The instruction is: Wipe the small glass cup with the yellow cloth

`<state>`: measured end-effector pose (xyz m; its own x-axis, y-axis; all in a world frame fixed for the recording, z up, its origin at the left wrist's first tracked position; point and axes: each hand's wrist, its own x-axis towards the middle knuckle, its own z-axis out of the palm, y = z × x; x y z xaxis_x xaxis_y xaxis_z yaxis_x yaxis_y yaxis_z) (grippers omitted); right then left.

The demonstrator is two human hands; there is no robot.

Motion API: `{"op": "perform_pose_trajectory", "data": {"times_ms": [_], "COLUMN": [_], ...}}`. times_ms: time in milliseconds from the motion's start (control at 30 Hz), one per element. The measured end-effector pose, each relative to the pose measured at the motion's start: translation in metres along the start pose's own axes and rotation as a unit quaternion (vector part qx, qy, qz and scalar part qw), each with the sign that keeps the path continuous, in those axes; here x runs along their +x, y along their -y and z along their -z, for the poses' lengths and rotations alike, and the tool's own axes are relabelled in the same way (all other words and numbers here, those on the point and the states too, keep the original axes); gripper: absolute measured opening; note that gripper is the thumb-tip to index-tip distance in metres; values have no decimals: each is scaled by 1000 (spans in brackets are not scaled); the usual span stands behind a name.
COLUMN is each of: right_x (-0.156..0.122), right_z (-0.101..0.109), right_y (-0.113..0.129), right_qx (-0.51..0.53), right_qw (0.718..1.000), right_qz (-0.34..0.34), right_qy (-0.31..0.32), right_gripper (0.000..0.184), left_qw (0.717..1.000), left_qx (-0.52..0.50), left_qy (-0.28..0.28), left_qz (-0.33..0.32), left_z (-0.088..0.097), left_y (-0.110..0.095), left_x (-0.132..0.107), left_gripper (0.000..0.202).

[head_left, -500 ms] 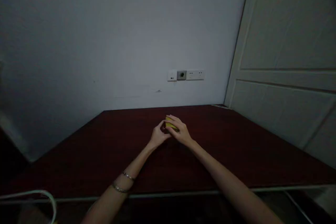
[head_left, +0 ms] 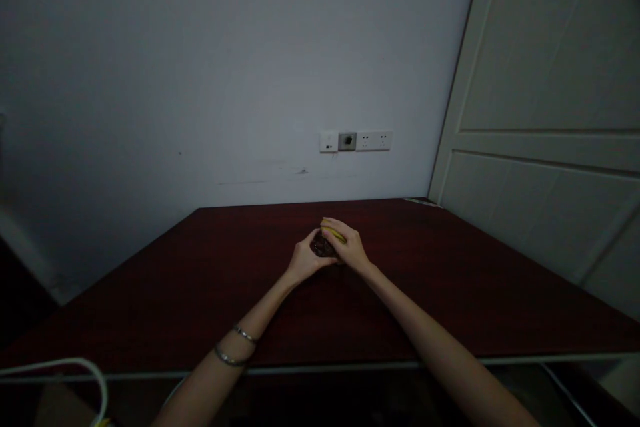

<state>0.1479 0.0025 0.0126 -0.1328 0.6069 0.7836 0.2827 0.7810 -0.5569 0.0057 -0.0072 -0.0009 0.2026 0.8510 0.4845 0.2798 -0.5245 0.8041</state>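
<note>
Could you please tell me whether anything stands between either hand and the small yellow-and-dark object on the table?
Nothing visible does. The right hand is closed over the yellow-and-dark object from the right, and the left hand touches its left side, so both are in direct contact.

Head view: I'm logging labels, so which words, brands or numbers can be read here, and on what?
No text can be read.
On the wall sockets: marks too small and blurred to read.
On the yellow thing under the right hand: no print shows.
</note>
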Motion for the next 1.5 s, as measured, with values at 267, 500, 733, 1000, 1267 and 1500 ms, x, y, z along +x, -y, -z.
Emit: {"op": "perform_pose_trajectory", "data": {"times_ms": [267,500,733,1000,1267,1500], "right_x": [-2,8,-2,4,-1,3], "right_z": [2,0,1,-3,-3,0], "right_y": [10,-9,15,-5,6,-7], "right_qx": [5,187,103,174,113,143], "right_qw": [998,975,995,980,993,986], "right_qz": [46,-116,6,-83,-37,-85], "right_qy": [38,-17,15,-55,-13,-24], "right_gripper": [27,28,28,33,28,29], "left_qw": [999,993,955,962,968,992], "left_qx": [-37,-119,-275,-257,-224,-119], "left_qy": [1,15,-51,-18,-49,-3], "left_qz": [-9,19,100,93,101,51], "left_z": [3,2,-2,0,-1,-3], "left_y": [-1,-3,5,1,10,11], "left_x": [0,2,10,7,12,7], "left_gripper": [63,71,60,55,55,59]}}
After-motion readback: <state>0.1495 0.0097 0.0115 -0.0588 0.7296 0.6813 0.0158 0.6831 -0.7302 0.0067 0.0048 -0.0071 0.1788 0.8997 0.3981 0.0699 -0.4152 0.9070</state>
